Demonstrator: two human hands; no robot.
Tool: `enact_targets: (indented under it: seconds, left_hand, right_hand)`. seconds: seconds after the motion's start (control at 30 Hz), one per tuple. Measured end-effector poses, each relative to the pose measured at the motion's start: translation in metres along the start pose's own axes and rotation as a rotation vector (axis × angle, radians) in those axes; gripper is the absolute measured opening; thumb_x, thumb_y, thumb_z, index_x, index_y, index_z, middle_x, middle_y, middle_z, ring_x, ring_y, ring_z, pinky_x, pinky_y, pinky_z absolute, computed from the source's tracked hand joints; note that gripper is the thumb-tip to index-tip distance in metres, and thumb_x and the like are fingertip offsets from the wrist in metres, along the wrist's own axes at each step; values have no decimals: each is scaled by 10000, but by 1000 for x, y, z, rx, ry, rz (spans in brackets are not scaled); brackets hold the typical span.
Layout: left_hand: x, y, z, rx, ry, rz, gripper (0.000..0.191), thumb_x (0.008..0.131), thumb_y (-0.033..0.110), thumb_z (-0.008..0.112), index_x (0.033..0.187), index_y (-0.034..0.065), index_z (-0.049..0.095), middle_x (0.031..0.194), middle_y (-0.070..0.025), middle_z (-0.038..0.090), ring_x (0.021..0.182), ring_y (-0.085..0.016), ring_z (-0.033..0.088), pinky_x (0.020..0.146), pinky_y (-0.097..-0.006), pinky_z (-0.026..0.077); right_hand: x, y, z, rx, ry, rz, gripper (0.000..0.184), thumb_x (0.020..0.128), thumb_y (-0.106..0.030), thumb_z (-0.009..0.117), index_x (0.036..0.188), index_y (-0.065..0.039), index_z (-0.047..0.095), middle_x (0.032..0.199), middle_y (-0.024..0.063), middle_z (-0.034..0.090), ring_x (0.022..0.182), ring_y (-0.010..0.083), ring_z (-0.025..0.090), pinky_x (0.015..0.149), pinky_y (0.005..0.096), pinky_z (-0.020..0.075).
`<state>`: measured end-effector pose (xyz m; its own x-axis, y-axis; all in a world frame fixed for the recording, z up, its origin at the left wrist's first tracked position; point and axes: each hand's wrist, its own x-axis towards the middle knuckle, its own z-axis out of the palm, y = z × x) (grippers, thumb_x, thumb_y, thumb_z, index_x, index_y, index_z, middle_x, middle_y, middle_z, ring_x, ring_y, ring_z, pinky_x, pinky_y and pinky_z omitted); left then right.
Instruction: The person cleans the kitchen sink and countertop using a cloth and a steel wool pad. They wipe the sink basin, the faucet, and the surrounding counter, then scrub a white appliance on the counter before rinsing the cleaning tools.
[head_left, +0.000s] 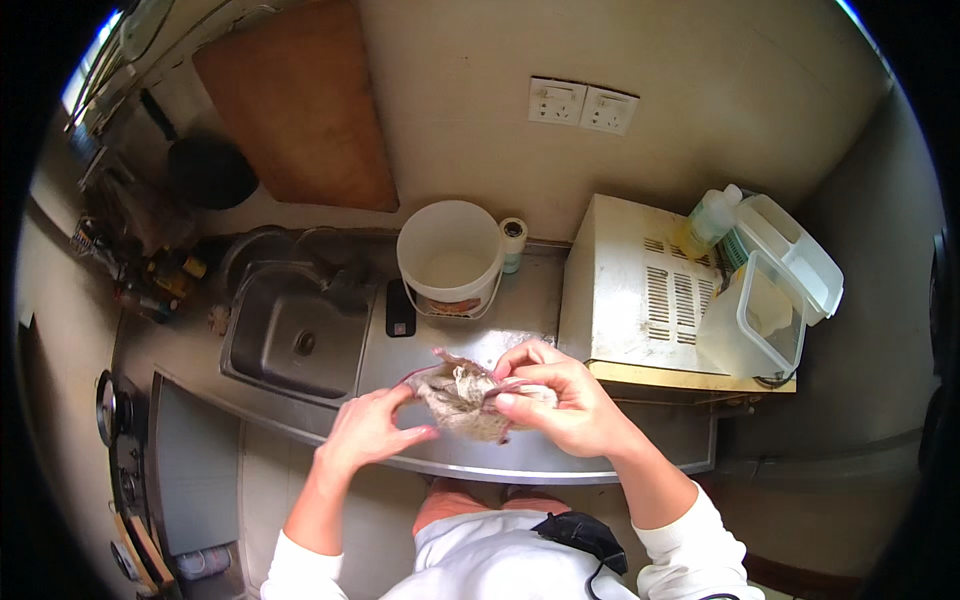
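A worn, beige cloth rag (465, 409) with a reddish edge is bunched up above the front of the steel counter (525, 300). My right hand (559, 397) pinches its gathered right side between thumb and fingers. At the rag's left edge is my left hand (375, 427), thumb and fingers spread apart; its fingertips touch or nearly touch the cloth, and some are hidden behind it. Behind the rag stand a white plastic bucket (450, 247) and a black phone (400, 309) lying flat.
A steel sink (300, 337) lies to the left. On the right, a white vented appliance (645, 285) carries a bottle (707, 221) and plastic containers (754, 322). A roll (513, 244) stands beside the bucket. A wooden board (307, 105) and a frying pan (211, 171) are against the wall.
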<state>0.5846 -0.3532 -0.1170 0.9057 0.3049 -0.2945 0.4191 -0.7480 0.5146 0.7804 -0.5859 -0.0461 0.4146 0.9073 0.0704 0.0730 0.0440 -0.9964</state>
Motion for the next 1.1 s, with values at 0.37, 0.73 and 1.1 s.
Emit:
enact_targets:
  seconds: [0.37, 0.73, 1.1]
  left_hand:
    - [29, 84, 118, -2287, 42, -96, 631, 973, 415, 449, 1393, -41, 562, 1298, -226, 679, 1155, -379, 686, 1007, -516, 561]
    - [1, 119, 2, -823, -100, 296, 455, 975, -71, 556, 1426, -26, 592, 1327, -152, 696, 1200, -197, 659, 1043, -304, 497]
    - [-17, 54, 46, -2360, 233, -326, 571, 1011, 337, 416, 1410, -44, 561, 1417, -259, 612, 1337, -408, 574, 1118, -523, 500]
  right_hand:
    - [-62, -17, -11, -575, -77, -291, 137, 822, -69, 675, 951, -26, 691, 1177, 140, 713, 921, 349, 705, 780, 405, 588]
    - [-97, 103, 30, 390, 297, 392, 367, 1059, -293, 636, 1282, -2, 611, 1279, 110, 698, 1198, 190, 648, 1024, 390, 515]
    - [-64, 65, 30, 1184, 197, 180, 448, 1002, -146, 635, 1405, 32, 554, 1317, 166, 679, 1224, 247, 666, 1078, 410, 523]
